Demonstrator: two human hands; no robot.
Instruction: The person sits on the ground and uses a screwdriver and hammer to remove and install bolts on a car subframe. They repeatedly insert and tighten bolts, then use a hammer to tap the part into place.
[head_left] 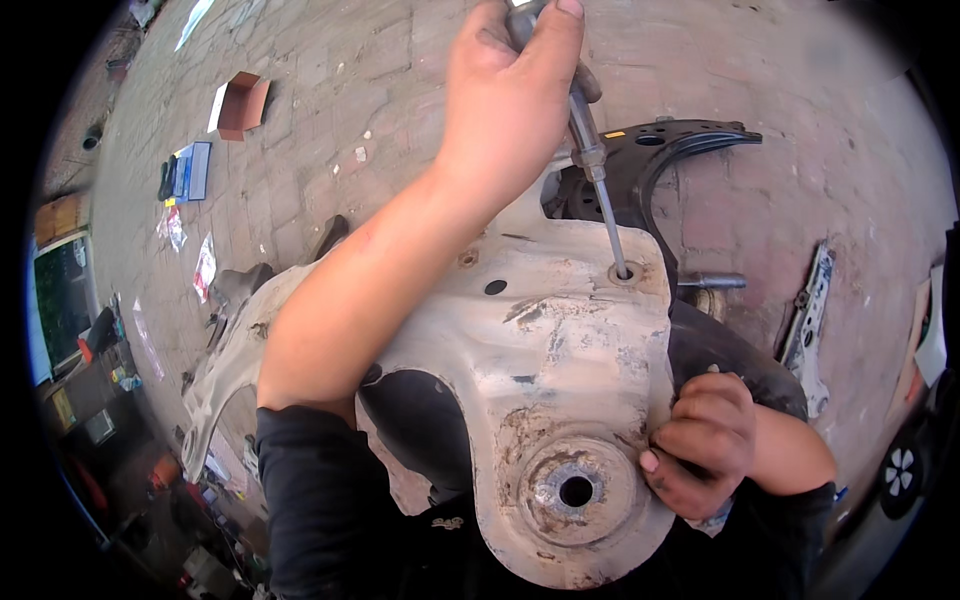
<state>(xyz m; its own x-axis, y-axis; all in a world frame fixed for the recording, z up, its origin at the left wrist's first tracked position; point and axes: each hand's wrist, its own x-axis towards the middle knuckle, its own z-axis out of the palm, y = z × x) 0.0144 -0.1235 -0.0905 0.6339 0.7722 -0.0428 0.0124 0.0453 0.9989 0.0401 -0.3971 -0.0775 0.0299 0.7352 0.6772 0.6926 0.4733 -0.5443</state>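
Note:
A large, dusty beige car subframe [560, 370], rust-stained, lies across the middle in front of me. Reaching over it, my left hand [525, 85] is closed around the upper part of a long steel driver [606, 205] with a thick collar. The driver stands slightly tilted, its thin tip in a small round hole near the subframe's far right corner. At the near right edge, my right hand [705, 440] has its fingers curled against the subframe beside a round raised seat [535, 495] with a hole. Its palm side is hidden.
Behind the subframe lies a black curved control arm [690, 135]. A grey metal arm [808, 335] rests on the brick paving to the right. Farther left are an opened cardboard box [240, 105], a blue box [190, 172] and plastic wrappers [205, 268]. Clutter fills the lower left.

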